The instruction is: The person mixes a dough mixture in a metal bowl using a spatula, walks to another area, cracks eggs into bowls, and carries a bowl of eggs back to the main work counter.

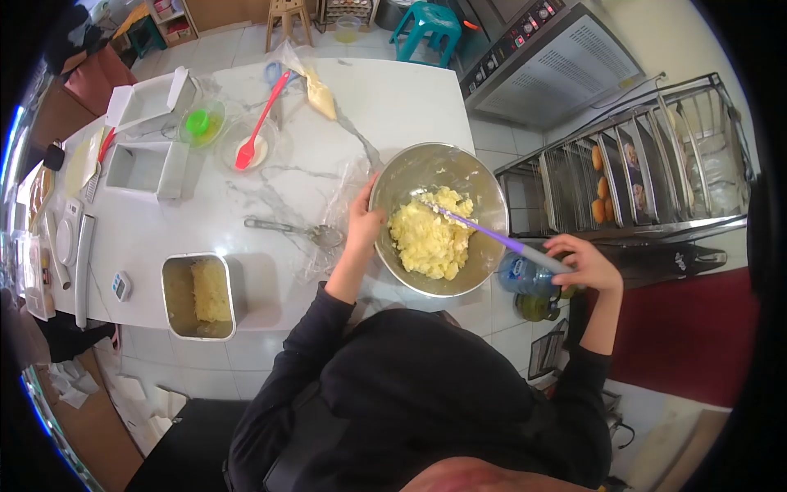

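A steel mixing bowl [398,168] stands near the right end of the marble table and holds a lumpy pale yellow mixture [430,238]. My left hand [362,220] grips the bowl's left rim. Fingers of my right hand [580,262] are closed around the grey end of a purple-handled spatula [492,234]. The spatula slants down to the left over the bowl's right rim, and its tip rests in the upper part of the mixture. Crumpled clear plastic [332,262] and a metal whisk [326,236] lie left of the bowl.
A square metal tin [238,299] with yellow contents stands at the front left. Behind are lined loaf tins [143,170], a red spatula [261,123] in a clear bowl and a piping bag [320,92]. A tray rack [648,164] is at right.
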`<state>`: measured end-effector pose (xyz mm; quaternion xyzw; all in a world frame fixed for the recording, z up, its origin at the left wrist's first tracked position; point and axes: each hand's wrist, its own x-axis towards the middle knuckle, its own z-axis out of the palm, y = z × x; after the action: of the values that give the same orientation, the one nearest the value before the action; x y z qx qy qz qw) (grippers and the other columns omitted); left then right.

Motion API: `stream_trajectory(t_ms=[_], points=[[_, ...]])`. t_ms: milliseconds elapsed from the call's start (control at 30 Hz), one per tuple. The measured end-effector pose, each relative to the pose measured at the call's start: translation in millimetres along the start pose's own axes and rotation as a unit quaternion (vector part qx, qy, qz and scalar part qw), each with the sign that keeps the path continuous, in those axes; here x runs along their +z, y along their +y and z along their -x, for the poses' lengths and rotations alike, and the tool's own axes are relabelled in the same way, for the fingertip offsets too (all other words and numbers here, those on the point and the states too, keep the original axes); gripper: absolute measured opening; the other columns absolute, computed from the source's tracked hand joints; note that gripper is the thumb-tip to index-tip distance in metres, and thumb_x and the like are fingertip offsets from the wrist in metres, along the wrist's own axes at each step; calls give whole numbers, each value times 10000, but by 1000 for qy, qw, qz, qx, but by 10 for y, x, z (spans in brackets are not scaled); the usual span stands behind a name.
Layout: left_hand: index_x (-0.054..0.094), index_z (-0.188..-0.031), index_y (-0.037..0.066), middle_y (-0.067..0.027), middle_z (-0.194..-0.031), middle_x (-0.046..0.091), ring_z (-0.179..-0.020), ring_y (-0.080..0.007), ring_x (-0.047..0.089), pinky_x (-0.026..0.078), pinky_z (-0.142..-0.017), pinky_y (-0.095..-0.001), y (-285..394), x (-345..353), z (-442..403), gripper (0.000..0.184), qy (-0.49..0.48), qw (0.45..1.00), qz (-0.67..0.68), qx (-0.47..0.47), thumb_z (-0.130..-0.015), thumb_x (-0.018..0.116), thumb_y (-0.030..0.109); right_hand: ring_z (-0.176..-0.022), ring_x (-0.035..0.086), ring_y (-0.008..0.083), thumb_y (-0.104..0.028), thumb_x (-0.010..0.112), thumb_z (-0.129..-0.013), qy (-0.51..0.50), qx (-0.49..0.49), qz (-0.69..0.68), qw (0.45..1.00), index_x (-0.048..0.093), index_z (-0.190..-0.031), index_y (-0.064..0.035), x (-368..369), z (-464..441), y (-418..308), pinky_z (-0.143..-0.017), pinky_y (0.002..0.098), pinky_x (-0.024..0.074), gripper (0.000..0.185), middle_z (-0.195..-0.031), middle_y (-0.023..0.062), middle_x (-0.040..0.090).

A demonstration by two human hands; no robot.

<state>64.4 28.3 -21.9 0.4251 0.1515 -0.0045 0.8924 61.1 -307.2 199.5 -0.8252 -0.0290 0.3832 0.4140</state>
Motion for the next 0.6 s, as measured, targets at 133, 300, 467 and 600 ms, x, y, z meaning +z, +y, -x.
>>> stream_trajectory(t_ms=[133,300,467,600], points=[[480,-1205,-10,-109,-1163,532,-1075,-156,481,372,-899,-251,-13,72,73,584,-3,995,97,6,-653,354,-154,-673,583,298,-114,599,-747,44,-91,445,890,465,-1125,-78,608,-275,-237,-624,379,467,403,-822,143,580],[541,-1136,-13,-125,-1174,541,-1136,-214,468,387,-882,-249,208,261,238,624,-41,988,-56,136,-578,308,-166,-686,573,353,-205,537,-811,117,-71,594,793,454,-1088,-81,458,-60,-874,-581,434,454,315,-827,153,590],[549,-1121,0,-120,-1161,554,-1179,-272,433,350,-933,-282,445,335,254,643,-84,956,-161,228,-552,302,-167,-635,586,347,-297,496,-853,136,20,649,748,420,-1003,-79,297,-386,-558,-541,433,469,276,-685,175,574],[564,-1097,5,-113,-1151,559,-1182,-274,430,321,-968,-315,469,245,301,633,-55,945,-185,262,-550,302,-174,-545,558,340,-363,446,-878,146,6,507,849,444,-852,-49,264,-532,494,-475,422,443,315,-564,176,527]])
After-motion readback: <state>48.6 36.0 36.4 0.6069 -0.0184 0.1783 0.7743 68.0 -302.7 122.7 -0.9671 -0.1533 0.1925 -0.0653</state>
